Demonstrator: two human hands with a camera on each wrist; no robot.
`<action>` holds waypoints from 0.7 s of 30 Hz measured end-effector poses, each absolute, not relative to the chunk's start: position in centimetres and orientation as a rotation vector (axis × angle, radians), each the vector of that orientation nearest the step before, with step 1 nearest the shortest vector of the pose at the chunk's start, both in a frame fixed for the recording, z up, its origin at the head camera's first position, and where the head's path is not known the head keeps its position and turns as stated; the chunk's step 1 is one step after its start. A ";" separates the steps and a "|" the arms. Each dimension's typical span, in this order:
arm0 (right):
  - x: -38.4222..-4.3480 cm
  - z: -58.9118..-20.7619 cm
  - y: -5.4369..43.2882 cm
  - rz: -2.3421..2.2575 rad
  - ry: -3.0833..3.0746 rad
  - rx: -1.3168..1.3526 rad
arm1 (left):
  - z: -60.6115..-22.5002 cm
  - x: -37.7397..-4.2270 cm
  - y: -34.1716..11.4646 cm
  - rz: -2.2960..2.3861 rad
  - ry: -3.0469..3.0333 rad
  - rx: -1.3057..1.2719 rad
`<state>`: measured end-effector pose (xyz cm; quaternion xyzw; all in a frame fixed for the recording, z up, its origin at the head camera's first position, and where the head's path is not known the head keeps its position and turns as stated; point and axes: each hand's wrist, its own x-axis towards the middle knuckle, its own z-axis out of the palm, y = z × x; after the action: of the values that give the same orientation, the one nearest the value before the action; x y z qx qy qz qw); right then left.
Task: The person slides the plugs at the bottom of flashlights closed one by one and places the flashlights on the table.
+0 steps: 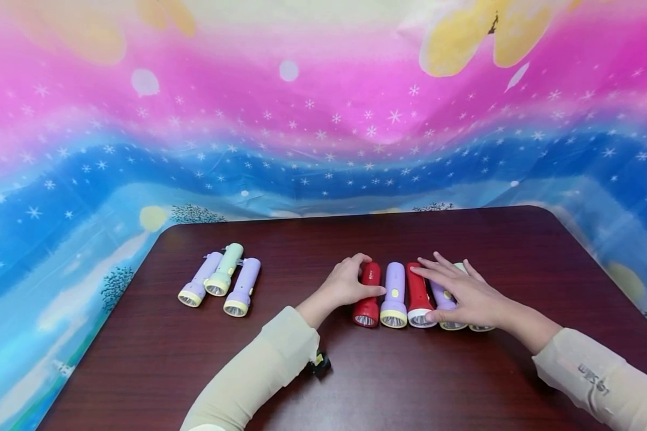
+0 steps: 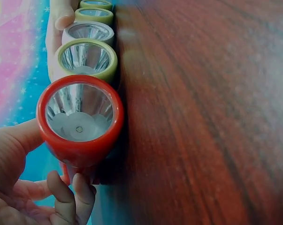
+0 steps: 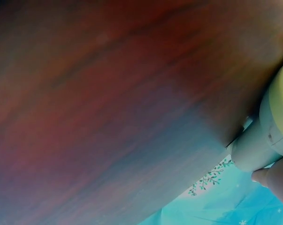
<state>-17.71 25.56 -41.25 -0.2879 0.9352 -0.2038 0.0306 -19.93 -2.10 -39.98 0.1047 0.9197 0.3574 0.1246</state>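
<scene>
In the head view, a row of several flashlights lies side by side, lenses facing me. My left hand is at the left end, holding an all-red flashlight with the thumb across its body and fingers curled along its outer side. Beside it lie a purple flashlight with a yellow rim and a red flashlight with a white rim. My right hand spreads over the row's right part, thumb near the white rim. It partly covers another purple flashlight and a pale green flashlight.
At the left of the dark wooden table lies a second group: a purple flashlight, a pale green flashlight resting between its neighbours, and another purple flashlight. A patterned cloth hangs behind the table.
</scene>
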 end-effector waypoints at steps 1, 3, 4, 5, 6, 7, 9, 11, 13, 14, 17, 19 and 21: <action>-17.7 -41.3 25.6 -0.627 2.882 -0.887 | -40.0 -19.9 -2.2 1.060 2.673 0.305; -17.7 -41.3 25.6 -0.623 2.885 -0.885 | -40.1 -20.0 -2.4 1.085 2.665 0.303; -17.7 -41.3 25.6 -0.621 2.884 -0.885 | -40.1 -20.0 -2.5 1.093 2.664 0.303; -17.7 -41.3 25.6 -0.619 2.884 -0.884 | -40.0 -20.0 -2.7 1.101 2.662 0.302; -17.7 -41.3 25.6 -0.617 2.885 -0.882 | -40.0 -20.0 -2.8 1.105 2.664 0.300; -17.7 -41.3 25.6 -0.616 2.883 -0.879 | -39.9 -20.0 -3.0 1.111 2.664 0.299; -17.7 -41.3 25.6 -0.615 2.880 -0.873 | -39.8 -20.1 -3.4 1.120 2.667 0.289; -17.7 -41.3 25.6 -0.609 2.881 -0.874 | -39.6 -20.1 -4.0 1.128 2.677 0.280; -17.8 -41.3 25.6 -0.604 2.884 -0.879 | -39.3 -20.2 -4.8 1.140 2.690 0.269; -17.8 -41.3 25.6 -0.603 2.885 -0.882 | -39.1 -20.2 -5.2 1.146 2.700 0.267; -17.8 -41.3 25.6 -0.601 2.888 -0.893 | -38.7 -20.4 -6.5 1.172 2.726 0.257; -17.8 -41.3 25.6 -0.609 2.883 -0.897 | -38.4 -20.6 -7.4 1.187 2.744 0.235; -17.8 -41.3 25.6 -0.613 2.881 -0.898 | -38.2 -20.7 -8.4 1.194 2.762 0.213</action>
<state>-17.76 25.58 -41.30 -0.2915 0.9351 -0.1990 0.0313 -20.70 -8.35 -38.23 0.0706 0.9139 0.3949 0.0623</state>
